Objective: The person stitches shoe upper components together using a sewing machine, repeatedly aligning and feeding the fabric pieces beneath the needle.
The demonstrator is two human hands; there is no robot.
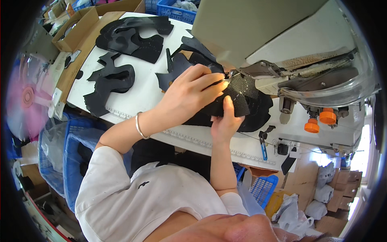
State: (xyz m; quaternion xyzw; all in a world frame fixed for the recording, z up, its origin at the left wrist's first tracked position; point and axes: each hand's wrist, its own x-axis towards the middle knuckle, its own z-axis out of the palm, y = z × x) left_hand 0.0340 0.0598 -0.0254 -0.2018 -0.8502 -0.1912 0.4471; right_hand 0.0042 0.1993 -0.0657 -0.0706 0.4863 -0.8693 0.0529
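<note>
A black mesh shoe-upper piece [240, 90] lies under the lit needle area of a sewing machine [252, 32]. My left hand [191, 94], with a bangle at its wrist, pinches the piece's left side close to the needle. From the near side, my right hand [226, 123] grips the edge, thumb on top and the other fingers partly hidden beneath. More black cut shoe pieces [258, 113] lie around and under the worked piece. The needle tip itself is mostly hidden by my left fingers and the machine head.
Black shoe pieces [117, 78] lie left on the white table [84, 94]. Blue-handled snips [263, 148] rest near the front edge. Orange knobs [327, 116] jut from the machine at right. A pink fan [27, 97] and blue crates [70, 161] stand at left.
</note>
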